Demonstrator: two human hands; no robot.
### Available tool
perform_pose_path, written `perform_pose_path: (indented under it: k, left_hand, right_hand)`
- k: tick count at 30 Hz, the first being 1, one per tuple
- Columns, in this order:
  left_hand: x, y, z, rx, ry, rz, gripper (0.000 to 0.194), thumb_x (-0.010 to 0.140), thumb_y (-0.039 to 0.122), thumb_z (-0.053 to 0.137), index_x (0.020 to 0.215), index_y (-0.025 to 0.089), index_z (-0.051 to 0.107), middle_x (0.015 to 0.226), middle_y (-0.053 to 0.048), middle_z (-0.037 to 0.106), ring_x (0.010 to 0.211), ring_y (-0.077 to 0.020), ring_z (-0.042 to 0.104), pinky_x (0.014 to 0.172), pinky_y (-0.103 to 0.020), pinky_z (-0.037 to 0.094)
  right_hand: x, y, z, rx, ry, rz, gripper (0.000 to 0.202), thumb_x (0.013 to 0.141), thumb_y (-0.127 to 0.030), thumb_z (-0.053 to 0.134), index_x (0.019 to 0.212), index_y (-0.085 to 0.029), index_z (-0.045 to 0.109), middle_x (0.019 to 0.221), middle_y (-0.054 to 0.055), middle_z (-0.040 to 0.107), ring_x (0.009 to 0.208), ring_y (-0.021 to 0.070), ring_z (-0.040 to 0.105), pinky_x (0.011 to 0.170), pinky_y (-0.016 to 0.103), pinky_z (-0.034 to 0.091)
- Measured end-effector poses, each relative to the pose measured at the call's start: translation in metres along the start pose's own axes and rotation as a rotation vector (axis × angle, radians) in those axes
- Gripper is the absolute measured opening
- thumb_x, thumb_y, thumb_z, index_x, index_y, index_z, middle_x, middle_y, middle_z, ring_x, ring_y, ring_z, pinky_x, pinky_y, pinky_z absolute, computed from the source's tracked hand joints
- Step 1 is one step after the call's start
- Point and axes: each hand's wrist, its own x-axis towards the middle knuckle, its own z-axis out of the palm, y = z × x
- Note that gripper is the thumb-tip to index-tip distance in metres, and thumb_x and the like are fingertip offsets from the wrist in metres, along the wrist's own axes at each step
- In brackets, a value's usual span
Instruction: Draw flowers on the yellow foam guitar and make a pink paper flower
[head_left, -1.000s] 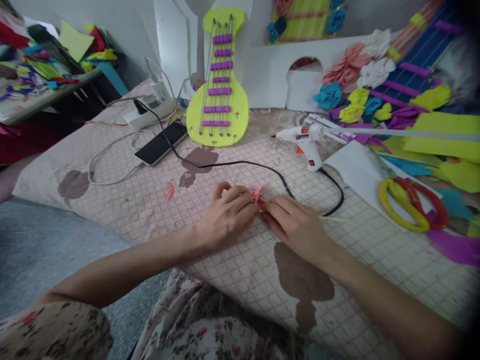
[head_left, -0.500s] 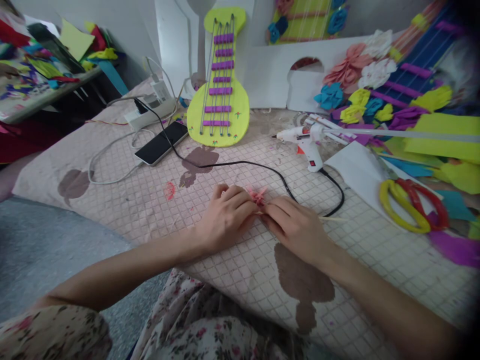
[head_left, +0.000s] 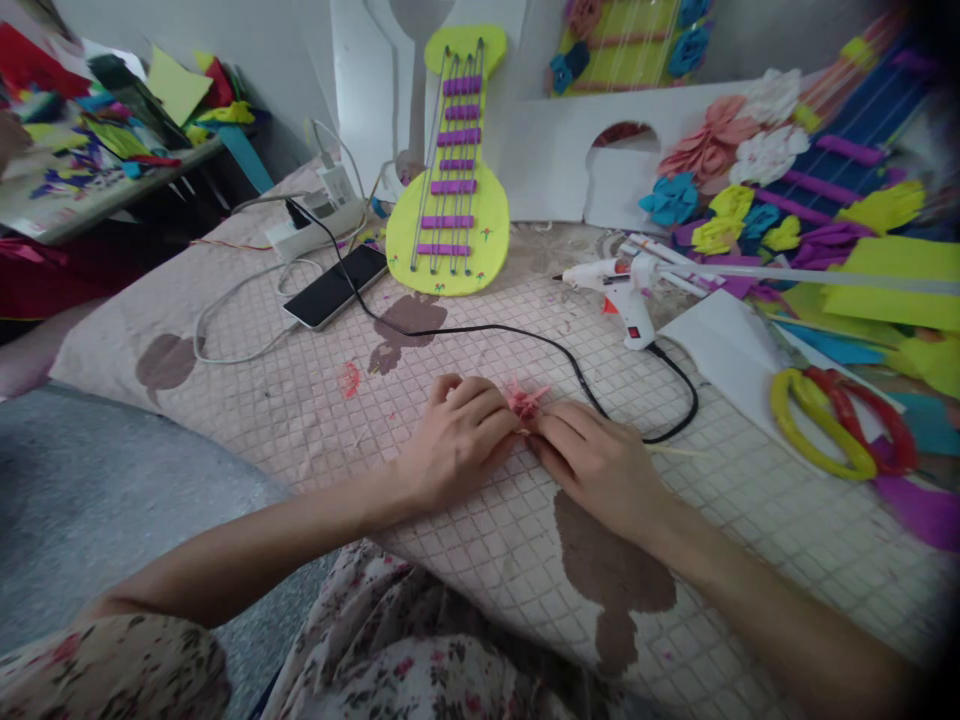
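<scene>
Between my hands is a small pink paper flower [head_left: 526, 398], low over the patterned tablecloth [head_left: 315, 430]. My left hand [head_left: 465, 432] is curled with its fingertips pinched at the flower's lower left. From the right, my right hand [head_left: 596, 455] pinches the flower's base, its fingers closed. A thin pale stick [head_left: 675, 450] sticks out to the right from behind my right hand. How the stick meets the flower is hidden by my fingers.
Behind are a white glue gun [head_left: 626, 295] with a black cable, a phone [head_left: 336, 287], a power strip [head_left: 315, 225] and a yellow paper guitar [head_left: 450, 210]. Scissors [head_left: 821, 425] and colored paper lie right. A side table [head_left: 45, 215] holds scraps.
The whole view has shifted slightly, so things appear a little further right. Both hands keep their grip at the flower, and more of its pink petals show above my fingers.
</scene>
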Motion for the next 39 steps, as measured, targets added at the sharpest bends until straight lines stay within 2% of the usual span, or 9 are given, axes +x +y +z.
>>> perform_pose_path:
  k: [7,13,20,28,35,39]
  left_hand:
    - [-0.0017,-0.0004,0.002,-0.062,0.012,-0.029,0.008,0.09,0.024,0.052,0.088,0.019,0.057,0.09,0.0,0.064,0.094,-0.0172,0.053,0.084,-0.036,0.035]
    - [-0.0029,-0.0032,0.0025,-0.022,0.076,0.136,0.01,0.094,0.02,0.047,0.092,0.021,0.057,0.096,0.0,0.065,0.098,-0.016,0.052,0.086,-0.037,0.033]
    - [-0.0064,-0.0036,0.003,0.104,0.133,0.204,0.01,0.09,0.017,0.054,0.098,0.023,0.059,0.094,0.003,0.066,0.098,-0.0157,0.053,0.086,-0.038,0.031]
    - [-0.0074,-0.0033,0.0021,0.144,0.08,0.18,0.012,0.094,0.019,0.049,0.097,0.023,0.06,0.094,0.002,0.066,0.1,-0.0155,0.053,0.087,-0.038,0.032]
    - [-0.0064,-0.0013,0.0017,0.175,0.052,0.171,0.017,0.097,0.019,0.042,0.103,0.018,0.058,0.1,-0.001,0.065,0.099,-0.0175,0.052,0.087,-0.039,0.033]
    - [-0.0054,-0.0017,0.0026,0.129,0.033,0.132,0.018,0.097,0.019,0.041,0.102,0.019,0.059,0.101,-0.001,0.065,0.099,-0.0172,0.052,0.087,-0.039,0.032]
  right_hand:
    - [-0.0006,-0.0008,-0.0015,0.037,-0.018,0.013,0.014,0.088,-0.017,0.05,0.097,-0.015,0.061,0.095,0.007,0.066,0.089,0.0198,0.062,0.076,0.033,0.052]
    - [0.0005,-0.001,-0.0016,0.039,0.005,0.015,0.017,0.09,-0.019,0.049,0.102,-0.014,0.06,0.097,0.008,0.067,0.091,0.019,0.063,0.076,0.031,0.052]
    - [0.0001,-0.0007,-0.0022,0.062,-0.011,0.037,0.017,0.09,-0.018,0.048,0.101,-0.015,0.06,0.099,0.007,0.067,0.093,0.0195,0.063,0.077,0.032,0.053]
    - [-0.0003,-0.0009,-0.0016,0.061,-0.018,0.042,0.018,0.09,-0.02,0.047,0.098,-0.015,0.062,0.094,0.008,0.068,0.089,0.02,0.064,0.075,0.034,0.054]
    - [-0.001,-0.0019,-0.0005,0.053,0.018,0.039,0.019,0.092,-0.019,0.046,0.105,-0.017,0.059,0.104,0.008,0.064,0.096,0.0178,0.062,0.075,0.028,0.053]
    - [-0.0014,-0.0014,-0.0006,0.048,-0.013,0.02,0.02,0.092,-0.019,0.043,0.104,-0.017,0.059,0.107,0.008,0.064,0.097,0.0187,0.062,0.077,0.03,0.054]
